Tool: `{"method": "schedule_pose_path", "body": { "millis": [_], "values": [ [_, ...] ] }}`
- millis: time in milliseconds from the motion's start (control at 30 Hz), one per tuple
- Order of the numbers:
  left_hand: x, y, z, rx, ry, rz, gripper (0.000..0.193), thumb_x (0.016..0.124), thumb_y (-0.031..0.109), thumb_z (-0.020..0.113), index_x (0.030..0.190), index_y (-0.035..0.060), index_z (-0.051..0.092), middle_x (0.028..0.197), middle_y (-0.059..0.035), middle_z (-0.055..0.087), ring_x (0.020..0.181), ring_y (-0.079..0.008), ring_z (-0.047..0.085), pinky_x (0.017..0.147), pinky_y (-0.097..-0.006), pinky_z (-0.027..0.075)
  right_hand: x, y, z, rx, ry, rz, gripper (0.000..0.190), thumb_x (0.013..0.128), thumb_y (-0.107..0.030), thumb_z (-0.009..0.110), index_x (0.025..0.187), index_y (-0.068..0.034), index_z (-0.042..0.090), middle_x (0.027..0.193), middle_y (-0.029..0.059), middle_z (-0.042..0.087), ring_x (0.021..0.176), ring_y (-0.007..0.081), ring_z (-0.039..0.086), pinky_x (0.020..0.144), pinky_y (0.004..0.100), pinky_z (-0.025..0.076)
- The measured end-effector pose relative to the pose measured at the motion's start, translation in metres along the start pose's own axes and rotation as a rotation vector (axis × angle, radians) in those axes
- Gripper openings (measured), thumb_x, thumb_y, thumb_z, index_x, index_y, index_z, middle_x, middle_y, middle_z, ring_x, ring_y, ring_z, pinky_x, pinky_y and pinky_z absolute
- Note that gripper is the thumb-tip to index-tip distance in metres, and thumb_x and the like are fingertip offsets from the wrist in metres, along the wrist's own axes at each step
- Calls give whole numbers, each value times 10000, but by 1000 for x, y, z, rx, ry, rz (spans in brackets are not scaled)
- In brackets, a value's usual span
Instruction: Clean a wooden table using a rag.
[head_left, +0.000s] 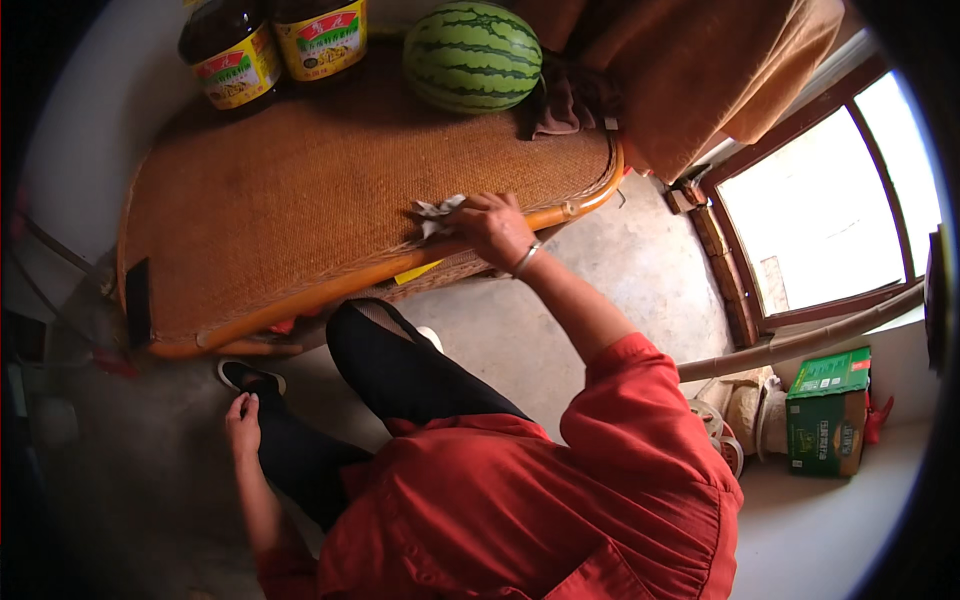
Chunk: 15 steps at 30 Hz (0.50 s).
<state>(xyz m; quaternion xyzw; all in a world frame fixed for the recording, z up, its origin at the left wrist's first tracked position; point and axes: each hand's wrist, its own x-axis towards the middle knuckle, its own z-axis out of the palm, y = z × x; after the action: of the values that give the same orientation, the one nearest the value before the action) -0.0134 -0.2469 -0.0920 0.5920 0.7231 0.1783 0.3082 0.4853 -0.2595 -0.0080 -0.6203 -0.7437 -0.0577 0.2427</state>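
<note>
My right hand (493, 227), with a silver bracelet at the wrist, grips a crumpled pale cloth (437, 213). It presses the cloth onto the woven rattan top (300, 202) of a low table, close to the rounded cane edge (375, 277). My left hand (244, 426) hangs beside my left leg, fingers loosely bent, with nothing seen in it. A striped watermelon (472, 56) lies at the table's far side, beyond my right hand.
Two large dark oil bottles (319, 37) with yellow labels stand at the back left. A dark brown cloth (562, 105) lies right of the watermelon, below a brown drape (697, 82). A bamboo pole (810, 341), a green carton (825, 412) and a framed window (817, 202) are at right.
</note>
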Motion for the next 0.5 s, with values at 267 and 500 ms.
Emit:
{"method": "schedule_pose_path", "body": {
  "millis": [267,500],
  "values": [
    [-2,-10,-2,1,52,16,384,833,302,589,1066,-4,590,987,-146,629,930,-240,592,824,-313,434,-37,98,-57,-372,-117,157,138,725,-116,533,800,-175,634,824,1,573,865,200,548,742,357,369],
    [0,-6,-3,-57,36,-4,394,828,302,599,1060,-15,586,988,-140,631,935,-236,592,826,-307,432,-46,114,-67,-176,-87,332,171,761,-144,562,891,-145,673,833,75,623,808,267,592,706,376,463]
  ]
}}
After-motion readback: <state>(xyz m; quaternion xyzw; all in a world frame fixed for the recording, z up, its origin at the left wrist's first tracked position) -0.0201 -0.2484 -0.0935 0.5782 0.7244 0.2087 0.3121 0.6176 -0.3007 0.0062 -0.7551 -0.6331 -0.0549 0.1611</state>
